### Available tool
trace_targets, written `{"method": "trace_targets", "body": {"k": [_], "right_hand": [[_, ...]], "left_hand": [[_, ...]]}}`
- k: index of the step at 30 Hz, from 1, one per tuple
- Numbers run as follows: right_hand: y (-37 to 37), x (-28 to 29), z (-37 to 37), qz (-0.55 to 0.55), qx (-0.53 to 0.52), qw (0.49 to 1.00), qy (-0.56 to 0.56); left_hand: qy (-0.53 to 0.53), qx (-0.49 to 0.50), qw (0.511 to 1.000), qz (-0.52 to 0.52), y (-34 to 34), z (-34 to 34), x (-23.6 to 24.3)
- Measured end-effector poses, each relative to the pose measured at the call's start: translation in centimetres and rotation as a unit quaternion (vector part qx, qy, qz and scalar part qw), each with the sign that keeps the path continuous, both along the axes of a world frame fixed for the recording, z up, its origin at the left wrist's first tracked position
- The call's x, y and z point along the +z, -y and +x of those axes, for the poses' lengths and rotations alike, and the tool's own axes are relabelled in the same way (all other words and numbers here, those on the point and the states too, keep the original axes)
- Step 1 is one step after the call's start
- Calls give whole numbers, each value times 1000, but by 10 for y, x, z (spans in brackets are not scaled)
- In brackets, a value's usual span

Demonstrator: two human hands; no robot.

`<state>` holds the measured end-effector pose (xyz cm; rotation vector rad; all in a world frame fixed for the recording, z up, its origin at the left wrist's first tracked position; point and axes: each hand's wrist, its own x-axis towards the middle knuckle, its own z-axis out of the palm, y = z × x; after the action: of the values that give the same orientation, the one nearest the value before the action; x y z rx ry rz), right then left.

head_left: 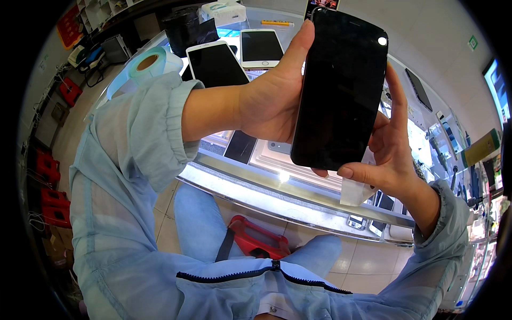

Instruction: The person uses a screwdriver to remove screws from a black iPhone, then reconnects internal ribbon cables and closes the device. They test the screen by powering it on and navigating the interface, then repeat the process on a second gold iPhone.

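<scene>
A black smartphone [341, 90] is held up above the glass counter, its dark screen toward me and a light reflected near its upper right corner. My left hand [272, 98] grips its left edge, the thumb along the upper side and the other fingers hidden behind it. My right hand [392, 154] is closed round the lower right edge, thumb near the bottom corner. A white piece of paper or cloth [354, 192] hangs below the phone by my right hand. Two white-framed phones or tablets, one tilted [217, 64] and one straighter [261, 47], lie beyond my left wrist.
On the counter [298, 205] stand a pale blue tape roll [149, 64], a black bin-like container [184, 32] and a white box [223, 13]. A dark phone [418, 89] lies at the right. Several phones show under the glass. A red object [258, 237] is between my knees.
</scene>
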<state>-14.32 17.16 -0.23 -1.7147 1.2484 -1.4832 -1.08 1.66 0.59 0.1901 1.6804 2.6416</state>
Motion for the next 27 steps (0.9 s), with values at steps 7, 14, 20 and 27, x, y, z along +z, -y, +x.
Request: {"method": "trace_targets", "body": {"k": [7,14,20,27], "right_hand": [[0,0,-2,5,5,1000,-13],[-1,1,-1,5,-3,1000,-6],[0,0,0,7,0,1000,5],[-1,2,1,13,-13,1000,7]], "left_hand": [[-2,-3,1000,0,1,0,0],[3,2,1000,-3,-1,0,1],[5,6,1000,3,0,1,1],[3,-4,1000,12,-1,0,1]]}}
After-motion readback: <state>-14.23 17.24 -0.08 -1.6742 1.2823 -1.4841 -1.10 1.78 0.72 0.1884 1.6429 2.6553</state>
